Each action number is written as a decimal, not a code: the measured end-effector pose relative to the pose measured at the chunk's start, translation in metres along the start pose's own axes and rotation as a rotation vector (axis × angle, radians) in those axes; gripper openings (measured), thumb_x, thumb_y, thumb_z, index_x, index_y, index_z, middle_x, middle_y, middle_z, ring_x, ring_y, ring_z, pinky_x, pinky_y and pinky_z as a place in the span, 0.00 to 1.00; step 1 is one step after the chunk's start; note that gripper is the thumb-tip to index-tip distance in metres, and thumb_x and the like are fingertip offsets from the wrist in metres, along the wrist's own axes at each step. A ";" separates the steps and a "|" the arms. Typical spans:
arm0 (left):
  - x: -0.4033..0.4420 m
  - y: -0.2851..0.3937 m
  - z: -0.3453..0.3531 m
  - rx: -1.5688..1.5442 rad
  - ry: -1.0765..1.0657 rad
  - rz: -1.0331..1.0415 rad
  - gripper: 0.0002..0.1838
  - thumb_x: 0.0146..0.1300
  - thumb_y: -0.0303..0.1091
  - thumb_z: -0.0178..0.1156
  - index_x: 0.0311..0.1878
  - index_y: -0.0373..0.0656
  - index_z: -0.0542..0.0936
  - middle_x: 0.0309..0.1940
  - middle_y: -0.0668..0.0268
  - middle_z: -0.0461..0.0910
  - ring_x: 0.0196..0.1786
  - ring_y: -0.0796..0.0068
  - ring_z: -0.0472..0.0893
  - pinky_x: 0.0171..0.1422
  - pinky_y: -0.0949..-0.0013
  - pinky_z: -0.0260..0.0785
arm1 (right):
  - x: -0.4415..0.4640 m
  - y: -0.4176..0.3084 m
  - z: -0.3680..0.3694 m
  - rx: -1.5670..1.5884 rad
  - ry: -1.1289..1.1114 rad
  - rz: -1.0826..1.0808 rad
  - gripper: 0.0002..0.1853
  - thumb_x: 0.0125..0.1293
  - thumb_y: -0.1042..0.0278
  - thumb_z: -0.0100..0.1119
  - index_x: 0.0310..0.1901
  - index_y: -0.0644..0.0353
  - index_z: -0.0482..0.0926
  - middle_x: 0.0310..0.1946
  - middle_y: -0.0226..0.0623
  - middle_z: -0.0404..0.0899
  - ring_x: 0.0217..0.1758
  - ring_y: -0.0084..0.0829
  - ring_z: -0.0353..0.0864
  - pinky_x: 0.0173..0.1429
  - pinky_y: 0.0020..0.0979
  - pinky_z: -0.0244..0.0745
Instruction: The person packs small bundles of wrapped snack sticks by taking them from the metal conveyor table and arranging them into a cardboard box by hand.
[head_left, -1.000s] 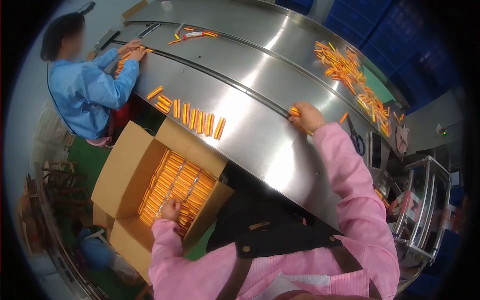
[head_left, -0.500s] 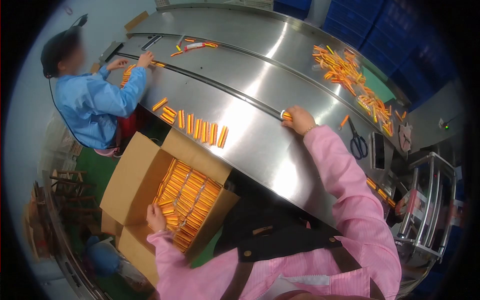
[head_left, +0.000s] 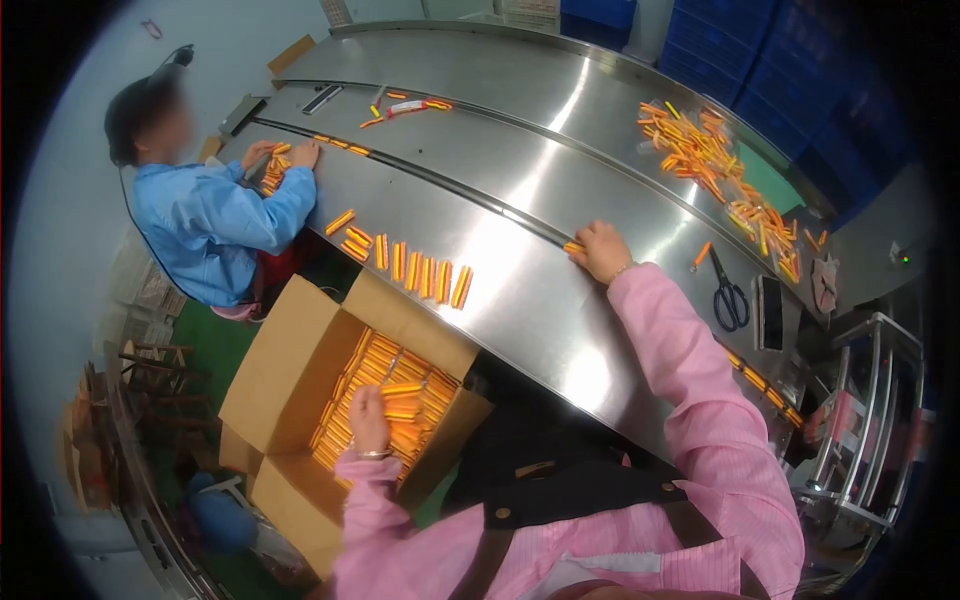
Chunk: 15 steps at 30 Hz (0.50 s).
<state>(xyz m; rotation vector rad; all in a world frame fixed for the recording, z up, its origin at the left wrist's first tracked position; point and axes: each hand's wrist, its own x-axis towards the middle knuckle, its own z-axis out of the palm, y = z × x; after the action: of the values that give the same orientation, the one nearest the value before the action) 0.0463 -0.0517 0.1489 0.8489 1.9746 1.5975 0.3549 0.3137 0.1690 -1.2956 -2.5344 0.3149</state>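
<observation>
- Left hand: positioned over the cardboard carton, fingers pressed together, gripping a bunch of orange-and-yellow sticks (slightly blurred; number not readable).
- Packed sticks: lie side by side inside the carton, below the left hand.
- Right hand: above the steel table, to the right of the carton and beyond it. Thumb and fingers pinch a single stick at the dark rail.
- Stick row: spread on the table just beyond the carton's far edge.
- Stick pile: heaped loosely on the table, well apart from the carton, far right.
- Scissors and phone: side by side, right of the carton.
- Co-worker: stands beyond the carton, at left, both hands near further sticks.
</observation>
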 end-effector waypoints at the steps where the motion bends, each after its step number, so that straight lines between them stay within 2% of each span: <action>1: 0.006 -0.002 0.012 -0.008 -0.073 0.025 0.12 0.69 0.31 0.52 0.28 0.41 0.69 0.23 0.77 0.62 0.28 0.87 0.60 0.29 0.78 0.54 | -0.004 -0.006 -0.004 -0.052 0.105 -0.074 0.20 0.55 0.59 0.67 0.47 0.59 0.77 0.43 0.43 0.72 0.46 0.45 0.74 0.53 0.39 0.71; 2: 0.011 -0.004 0.025 -0.018 -0.148 0.044 0.11 0.69 0.31 0.52 0.28 0.40 0.70 0.23 0.77 0.63 0.27 0.87 0.60 0.29 0.77 0.55 | -0.011 -0.012 -0.008 -0.107 0.205 -0.145 0.21 0.55 0.58 0.67 0.47 0.60 0.77 0.43 0.44 0.73 0.47 0.44 0.75 0.54 0.40 0.71; 4: 0.023 0.014 0.065 0.037 -0.316 0.133 0.12 0.69 0.32 0.53 0.28 0.40 0.70 0.22 0.76 0.63 0.27 0.85 0.61 0.29 0.76 0.56 | -0.030 -0.029 -0.014 0.257 0.092 -0.131 0.22 0.57 0.59 0.65 0.50 0.61 0.76 0.45 0.44 0.75 0.49 0.42 0.75 0.57 0.37 0.70; 6: 0.024 0.047 0.108 0.117 -0.522 0.134 0.12 0.68 0.33 0.54 0.29 0.38 0.71 0.21 0.74 0.63 0.26 0.83 0.62 0.29 0.74 0.58 | -0.059 -0.058 -0.025 0.719 -0.257 -0.131 0.24 0.61 0.57 0.62 0.55 0.62 0.73 0.47 0.43 0.76 0.52 0.38 0.76 0.58 0.34 0.70; 8: 0.017 0.067 0.153 -0.020 -0.711 0.103 0.13 0.68 0.36 0.55 0.31 0.37 0.72 0.20 0.69 0.65 0.26 0.81 0.64 0.30 0.72 0.61 | -0.089 -0.078 -0.030 0.907 -0.550 -0.161 0.28 0.63 0.55 0.61 0.59 0.62 0.68 0.48 0.41 0.76 0.53 0.31 0.76 0.58 0.33 0.71; 10: 0.012 0.077 0.197 0.051 -0.780 0.166 0.13 0.67 0.37 0.55 0.32 0.37 0.73 0.20 0.66 0.68 0.26 0.80 0.67 0.31 0.71 0.63 | -0.113 -0.077 -0.027 1.112 -0.656 -0.219 0.31 0.59 0.60 0.67 0.60 0.59 0.65 0.49 0.36 0.74 0.50 0.25 0.73 0.56 0.29 0.71; 11: 0.010 0.080 0.214 0.125 -0.819 0.220 0.13 0.67 0.39 0.56 0.33 0.37 0.74 0.20 0.64 0.71 0.27 0.78 0.70 0.31 0.71 0.65 | -0.123 -0.070 -0.026 1.110 -0.630 -0.201 0.31 0.59 0.60 0.67 0.60 0.59 0.65 0.49 0.36 0.74 0.50 0.25 0.73 0.56 0.29 0.71; 13: 0.009 0.087 0.230 0.156 -0.864 0.216 0.13 0.66 0.38 0.56 0.33 0.36 0.73 0.21 0.64 0.71 0.27 0.79 0.70 0.32 0.72 0.65 | -0.133 -0.066 -0.017 1.149 -0.620 0.152 0.31 0.55 0.64 0.70 0.58 0.60 0.67 0.47 0.34 0.74 0.48 0.24 0.74 0.51 0.28 0.74; 14: 0.002 0.091 0.239 0.191 -0.880 0.200 0.14 0.66 0.38 0.56 0.32 0.36 0.73 0.21 0.65 0.71 0.28 0.80 0.70 0.33 0.74 0.65 | -0.141 -0.058 -0.017 1.148 -0.605 0.163 0.31 0.55 0.64 0.70 0.58 0.60 0.67 0.47 0.34 0.74 0.48 0.24 0.74 0.51 0.28 0.74; 15: -0.012 0.107 0.267 0.235 -0.949 0.211 0.14 0.65 0.40 0.57 0.35 0.36 0.74 0.24 0.60 0.74 0.31 0.76 0.74 0.36 0.72 0.67 | -0.159 -0.035 -0.032 1.168 -0.588 0.243 0.30 0.54 0.65 0.70 0.57 0.60 0.67 0.46 0.34 0.75 0.47 0.23 0.74 0.48 0.27 0.75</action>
<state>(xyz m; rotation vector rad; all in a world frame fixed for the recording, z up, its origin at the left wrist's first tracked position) 0.2574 0.1389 0.1943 1.5772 1.3922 0.7759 0.4284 0.1658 0.1869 -1.0251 -1.8262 2.0648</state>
